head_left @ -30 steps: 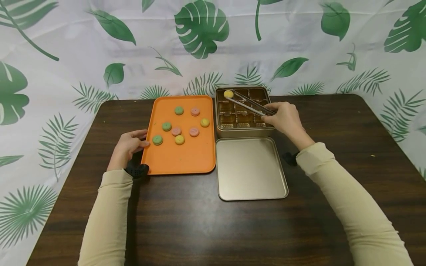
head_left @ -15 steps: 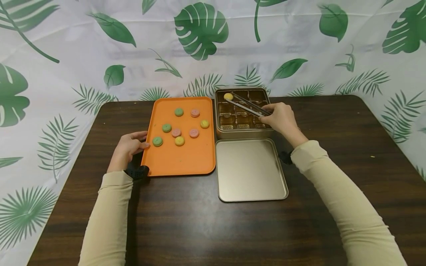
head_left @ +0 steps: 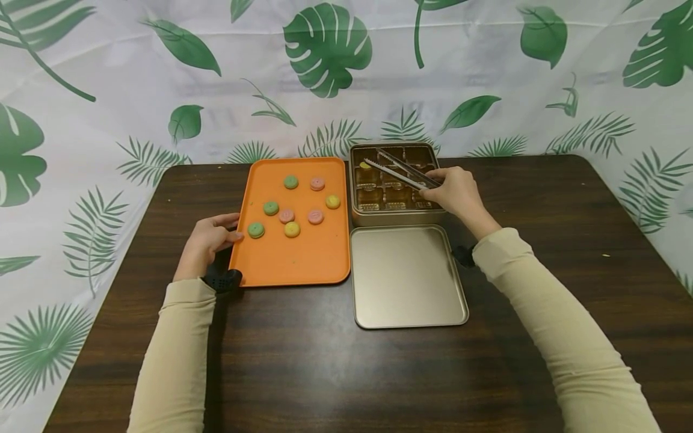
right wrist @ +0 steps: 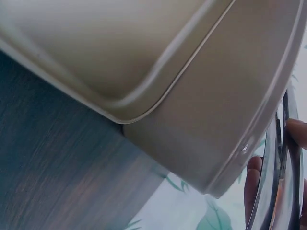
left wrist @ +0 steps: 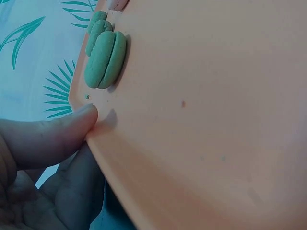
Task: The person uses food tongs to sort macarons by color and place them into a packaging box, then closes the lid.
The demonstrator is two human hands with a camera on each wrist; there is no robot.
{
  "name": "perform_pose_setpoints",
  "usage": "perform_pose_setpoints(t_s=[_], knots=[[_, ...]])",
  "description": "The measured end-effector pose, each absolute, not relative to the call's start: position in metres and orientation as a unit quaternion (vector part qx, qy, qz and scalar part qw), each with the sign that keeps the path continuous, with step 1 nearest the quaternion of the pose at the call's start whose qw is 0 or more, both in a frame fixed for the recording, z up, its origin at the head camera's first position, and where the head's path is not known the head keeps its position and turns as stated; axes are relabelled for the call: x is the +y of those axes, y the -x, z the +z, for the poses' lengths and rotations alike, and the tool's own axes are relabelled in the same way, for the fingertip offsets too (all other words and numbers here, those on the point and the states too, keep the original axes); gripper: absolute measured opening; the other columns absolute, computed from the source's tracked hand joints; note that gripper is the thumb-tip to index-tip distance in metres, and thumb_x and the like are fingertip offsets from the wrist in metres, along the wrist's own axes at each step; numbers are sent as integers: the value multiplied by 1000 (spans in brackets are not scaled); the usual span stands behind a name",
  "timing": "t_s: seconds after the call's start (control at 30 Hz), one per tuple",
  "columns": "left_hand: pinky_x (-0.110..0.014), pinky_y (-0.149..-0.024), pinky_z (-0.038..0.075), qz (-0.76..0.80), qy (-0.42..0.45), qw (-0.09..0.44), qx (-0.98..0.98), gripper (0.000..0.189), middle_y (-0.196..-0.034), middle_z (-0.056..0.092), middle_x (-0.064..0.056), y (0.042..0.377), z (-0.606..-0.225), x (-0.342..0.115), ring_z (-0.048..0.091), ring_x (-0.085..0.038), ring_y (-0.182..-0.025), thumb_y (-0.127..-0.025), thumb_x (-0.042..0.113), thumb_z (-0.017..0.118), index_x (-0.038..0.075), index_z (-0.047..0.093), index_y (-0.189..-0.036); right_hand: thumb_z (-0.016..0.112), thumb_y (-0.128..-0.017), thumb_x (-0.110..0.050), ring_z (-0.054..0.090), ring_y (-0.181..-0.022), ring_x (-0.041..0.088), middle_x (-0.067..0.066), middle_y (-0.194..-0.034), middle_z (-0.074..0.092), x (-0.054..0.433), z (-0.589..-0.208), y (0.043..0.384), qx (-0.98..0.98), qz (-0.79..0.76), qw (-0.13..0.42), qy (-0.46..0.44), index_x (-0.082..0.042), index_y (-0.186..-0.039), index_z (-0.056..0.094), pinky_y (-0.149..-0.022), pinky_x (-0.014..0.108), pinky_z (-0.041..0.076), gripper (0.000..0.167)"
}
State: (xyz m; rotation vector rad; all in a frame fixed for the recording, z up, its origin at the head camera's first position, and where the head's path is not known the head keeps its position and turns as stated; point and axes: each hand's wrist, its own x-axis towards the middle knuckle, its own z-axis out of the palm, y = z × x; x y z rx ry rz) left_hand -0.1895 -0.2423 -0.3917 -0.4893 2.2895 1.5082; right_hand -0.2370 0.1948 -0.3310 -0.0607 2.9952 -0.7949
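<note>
Left arm (head_left: pixel 175 346) and right arm (head_left: pixel 560 334) stretch forward, left fingers (head_left: pixel 227 220) gripping, right fingers (head_left: pixel 441 173) in a pinch.

You have room at the far right corner of the brown wooden table (head_left: pixel 563 192); left along its far edge, a square gold metal box (head_left: pixel 400 218) blocks you.

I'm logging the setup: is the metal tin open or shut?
Open: the tin shows its compartments uncovered, and the lid lies in front.

We see fairly even light, soft glare on the surface (head_left: pixel 330 367), and dimmer, bluish, slightly blurred wrist views.
</note>
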Motion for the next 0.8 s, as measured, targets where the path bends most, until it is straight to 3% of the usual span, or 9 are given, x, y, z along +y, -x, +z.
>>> perform_pose_setpoints(t_s=[0.3,0.43,0.53,0.67,0.8], knots=[[-11,-80,53,530,178,179,809,62,-153,35,-15,190,-390,-241,43,-30,-133,-94,1,53,9,29,-150,68,-86,-22,40,-40,10,21,-75,70,187,-322,227,955,-291,38,44,-5,-133,56,-43,27,32,51],[-22,-95,51,528,178,179,811,61,-153,35,-15,190,-390,-241,43,-30,-133,-94,2,53,9,29,-150,70,-86,-22,46,-51,15,22,-98,69,176,-320,221,953,-292,39,69,-5,-132,58,-47,27,34,50],[-25,-99,49,527,179,179,812,61,-153,35,-15,189,-390,-241,43,-30,-133,-95,2,53,9,29,-150,71,-84,-21,55,-68,22,22,-118,64,166,-319,214,951,-292,35,91,-4,-128,61,-55,29,41,49],[-17,-89,53,527,178,178,812,61,-153,35,-15,189,-390,-241,44,-30,-132,-95,2,53,9,29,-150,71,-83,-20,59,-83,28,20,-118,64,152,-319,205,948,-293,43,121,-5,-126,63,-66,34,46,46],[-18,-90,53,524,176,177,814,61,-153,35,-16,189,-390,-240,44,-30,-132,-94,2,53,9,29,-150,72,-82,-21,56,-84,27,16,-115,66,138,-320,196,946,-283,56,149,-7,-123,65,-68,34,45,44]])
